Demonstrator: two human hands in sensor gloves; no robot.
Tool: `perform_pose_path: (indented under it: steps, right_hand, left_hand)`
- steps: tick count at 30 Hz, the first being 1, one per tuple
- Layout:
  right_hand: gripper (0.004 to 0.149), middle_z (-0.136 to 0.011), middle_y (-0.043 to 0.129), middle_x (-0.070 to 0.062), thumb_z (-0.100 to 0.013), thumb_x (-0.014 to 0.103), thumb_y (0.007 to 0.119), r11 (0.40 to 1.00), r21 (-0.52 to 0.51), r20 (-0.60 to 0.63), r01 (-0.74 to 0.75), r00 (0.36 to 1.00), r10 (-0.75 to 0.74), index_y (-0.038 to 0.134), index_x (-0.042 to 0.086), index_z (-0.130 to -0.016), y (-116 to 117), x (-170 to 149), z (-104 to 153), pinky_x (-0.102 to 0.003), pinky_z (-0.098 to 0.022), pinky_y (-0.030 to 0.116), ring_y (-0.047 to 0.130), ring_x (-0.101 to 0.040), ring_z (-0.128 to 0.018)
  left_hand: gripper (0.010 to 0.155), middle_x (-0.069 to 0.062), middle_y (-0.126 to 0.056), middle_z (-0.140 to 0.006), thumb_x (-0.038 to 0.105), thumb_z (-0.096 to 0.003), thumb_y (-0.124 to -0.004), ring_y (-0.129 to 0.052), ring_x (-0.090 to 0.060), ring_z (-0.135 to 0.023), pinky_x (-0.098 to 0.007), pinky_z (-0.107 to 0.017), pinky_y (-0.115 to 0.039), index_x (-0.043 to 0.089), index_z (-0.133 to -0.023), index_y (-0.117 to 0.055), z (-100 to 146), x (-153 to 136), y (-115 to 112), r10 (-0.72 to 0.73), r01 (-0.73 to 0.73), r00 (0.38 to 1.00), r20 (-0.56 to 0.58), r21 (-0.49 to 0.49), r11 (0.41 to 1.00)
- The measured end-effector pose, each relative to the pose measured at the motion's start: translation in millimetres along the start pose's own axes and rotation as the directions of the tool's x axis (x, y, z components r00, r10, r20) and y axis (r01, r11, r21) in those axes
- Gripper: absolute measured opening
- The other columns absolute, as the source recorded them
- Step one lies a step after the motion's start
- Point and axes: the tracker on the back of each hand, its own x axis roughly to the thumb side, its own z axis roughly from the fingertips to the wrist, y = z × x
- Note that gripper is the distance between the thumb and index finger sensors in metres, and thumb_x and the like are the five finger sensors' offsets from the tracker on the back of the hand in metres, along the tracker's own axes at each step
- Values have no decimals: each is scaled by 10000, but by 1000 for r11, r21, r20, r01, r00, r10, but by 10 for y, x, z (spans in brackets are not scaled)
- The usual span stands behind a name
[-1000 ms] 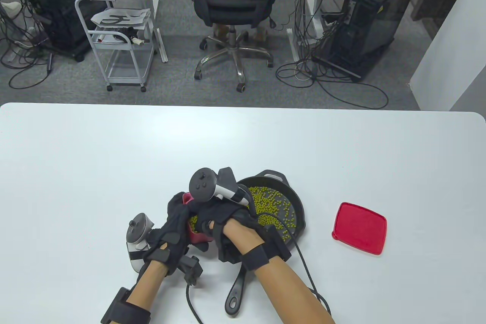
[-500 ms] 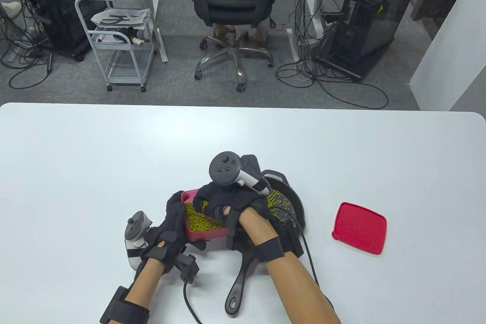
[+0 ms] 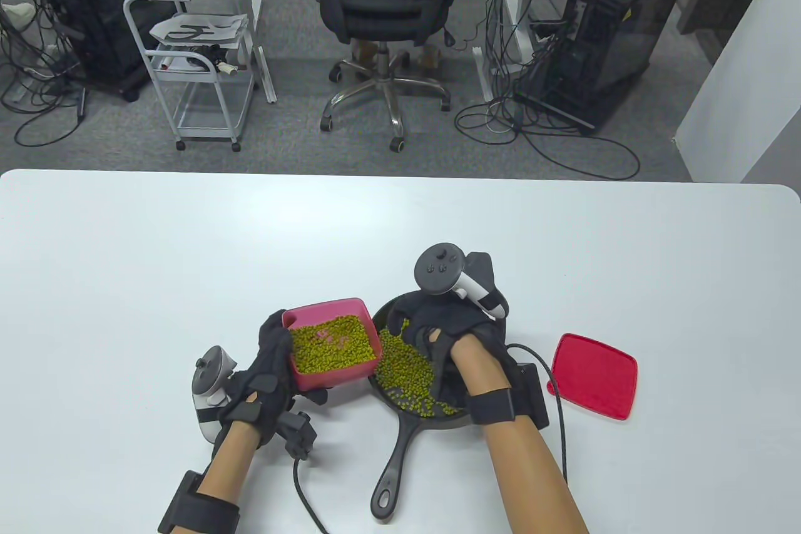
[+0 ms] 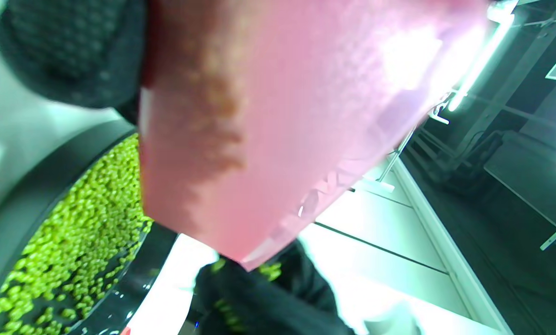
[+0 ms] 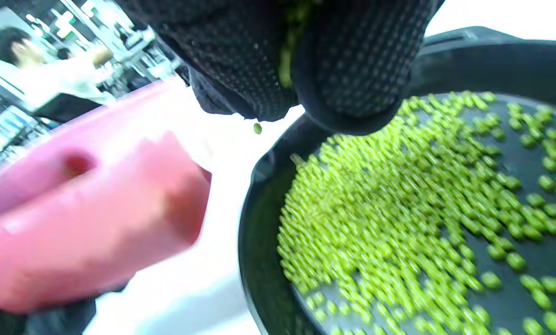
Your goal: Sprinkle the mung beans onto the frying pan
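My right hand point(image 3: 447, 333) pinches beans over the frying pan point(image 3: 400, 434), near-centre; left hand point(image 3: 275, 371) grips the pink tub point(image 3: 331, 340) just left. I'd loosen fingers slowly, sweeping w/ care.

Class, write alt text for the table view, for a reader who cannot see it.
A gloved right hand drops mung beans into a black frying pan on a white table. The left hand holds a pink container of beans beside it; a red lid lies right.
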Motion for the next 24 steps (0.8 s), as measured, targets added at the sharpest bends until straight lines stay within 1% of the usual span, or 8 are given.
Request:
perform_pose_path:
  steps: [3, 7, 9, 14, 17, 21, 24]
  right_hand:
    - [378, -915, 837, -139, -490, 122, 917, 999, 51, -17, -5, 1000, 6, 841, 205, -852, 155, -87, -61, -302, -335, 937, 910, -431, -631]
    - [385, -925, 835, -141, -497, 121, 905, 997, 83, -11, -7, 1000, 8, 833, 205, -865, 300, -96, -150, -306, -340, 938, 913, -429, -634]
    - [383, -928, 833, -140, -499, 123, 901, 995, 95, -18, -8, 1000, 10, 832, 207, -866, 333, -91, -189, -307, -342, 938, 912, -429, -639]
    - [382, -938, 835, -139, -501, 117, 893, 999, 36, -8, 24, 1000, -24, 836, 205, -869, 333, -69, -327, -321, -364, 939, 911, -434, -658]
    - [387, -940, 834, -145, -506, 120, 885, 998, -14, -34, 59, 998, -60, 832, 203, -880, 279, -94, -434, -334, -378, 937, 908, -442, -670]
    - [387, -939, 833, -142, -511, 111, 868, 996, -47, -66, 76, 995, -79, 829, 207, -884, 219, -150, -539, -336, -389, 937, 908, -442, -680]
    - [385, -955, 823, -147, -516, 99, 845, 992, -107, -87, 71, 993, -80, 830, 207, -885, 153, -205, -598, -337, -395, 938, 908, -444, -689]
  left_hand:
    - [835, -220, -468, -1104, 731, -475, -560, -951, -436, -574, -425, -291, -945, 342, -1089, -149, 5, 7, 36, 7, -7, 1000, 2, 14, 1000]
    - [835, -224, -467, -1103, 730, -477, -560, -949, -438, -575, -426, -292, -945, 340, -1089, -150, 10, 7, 50, 12, -12, 1000, -1, 18, 1000]
    - [836, -222, -470, -1103, 731, -475, -561, -951, -437, -572, -425, -289, -945, 340, -1090, -150, 13, 11, 50, 13, -13, 1000, 2, 22, 1000]
    - [835, -222, -468, -1104, 731, -476, -559, -952, -430, -577, -424, -291, -946, 340, -1089, -149, 13, 22, 63, 19, -19, 1000, 7, 22, 1000]
    - [835, -223, -469, -1103, 731, -476, -560, -951, -436, -573, -425, -290, -945, 340, -1089, -151, 17, 29, 72, 20, -20, 1000, 9, 26, 999]
    - [835, -223, -469, -1103, 731, -477, -559, -951, -437, -572, -424, -290, -946, 339, -1090, -149, 20, 36, 79, 22, -22, 1000, 9, 25, 999]
    - [835, -222, -470, -1103, 731, -477, -559, -951, -436, -573, -423, -291, -946, 339, -1090, -150, 19, 42, 86, 23, -24, 1000, 10, 25, 999]
